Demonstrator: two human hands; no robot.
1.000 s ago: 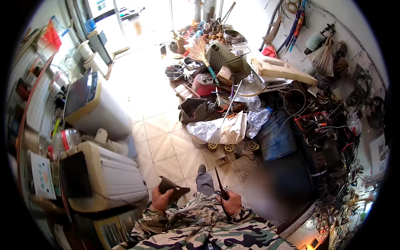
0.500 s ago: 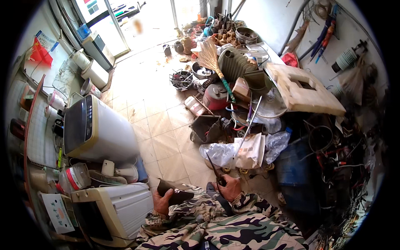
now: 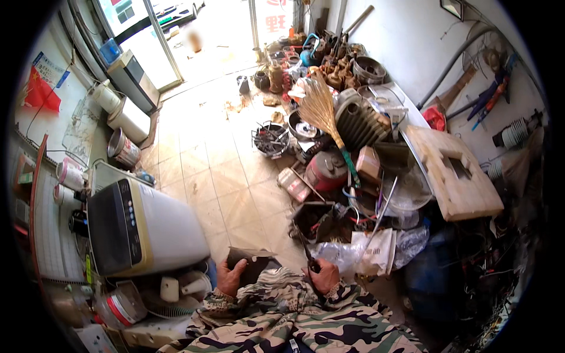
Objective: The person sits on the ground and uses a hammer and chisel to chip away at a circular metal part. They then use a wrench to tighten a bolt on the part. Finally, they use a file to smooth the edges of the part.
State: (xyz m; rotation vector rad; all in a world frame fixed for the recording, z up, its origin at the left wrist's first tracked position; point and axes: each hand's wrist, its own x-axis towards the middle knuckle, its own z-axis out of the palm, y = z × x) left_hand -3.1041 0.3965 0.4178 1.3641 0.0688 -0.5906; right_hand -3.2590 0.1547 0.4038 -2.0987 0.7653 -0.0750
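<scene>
My left hand [image 3: 231,277] is closed on the edge of a dark brown flat sheet piece [image 3: 252,267], thumb on top. The piece looks stiff and slightly bent; its material cannot be told. My right hand [image 3: 325,276] grips a dark tool with a long thin blade [image 3: 308,254], pointing up and away from me. Its handle is mostly hidden in the fingers, so its exact kind is unclear. Both hands are low in front of my camouflage jacket [image 3: 294,312], with a gap between the tool and the sheet piece.
On the left stand a washing machine [image 3: 165,223] and a fan [image 3: 176,300]. To the right, a black open bag [image 3: 315,220], plastic bags [image 3: 335,256], a straw broom [image 3: 321,106], a red pot [image 3: 326,170] and a foam block [image 3: 453,170] crowd the tiled floor [image 3: 235,194].
The view has tilted up and shifted left, so the room's things sit lower or further right. Both hands keep their holds on the sheet piece and the tool.
</scene>
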